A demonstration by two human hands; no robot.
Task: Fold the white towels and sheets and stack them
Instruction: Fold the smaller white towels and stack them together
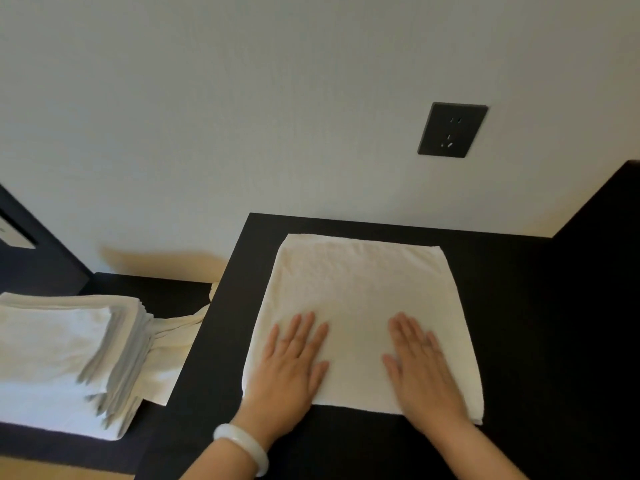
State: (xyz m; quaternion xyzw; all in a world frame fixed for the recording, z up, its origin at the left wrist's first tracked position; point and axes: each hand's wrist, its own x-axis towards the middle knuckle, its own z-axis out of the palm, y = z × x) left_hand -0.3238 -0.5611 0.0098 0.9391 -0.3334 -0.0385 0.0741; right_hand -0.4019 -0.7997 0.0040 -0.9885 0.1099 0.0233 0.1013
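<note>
A white towel (360, 282) lies flat as a rough square on the dark table top (512, 306). My left hand (291, 368) presses flat on the towel's near left part, fingers straight and spread. My right hand (422, 368) presses flat on its near right part in the same way. To the left, on a lower dark surface, sits a stack of folded white towels (69, 355), with a looser white cloth (173, 344) trailing out from under it toward the table.
A pale wall rises right behind the table, with a dark power socket (452, 129) on it. A dark raised panel (602, 216) borders the table on the right. A dark headboard-like panel (31, 247) stands at the far left.
</note>
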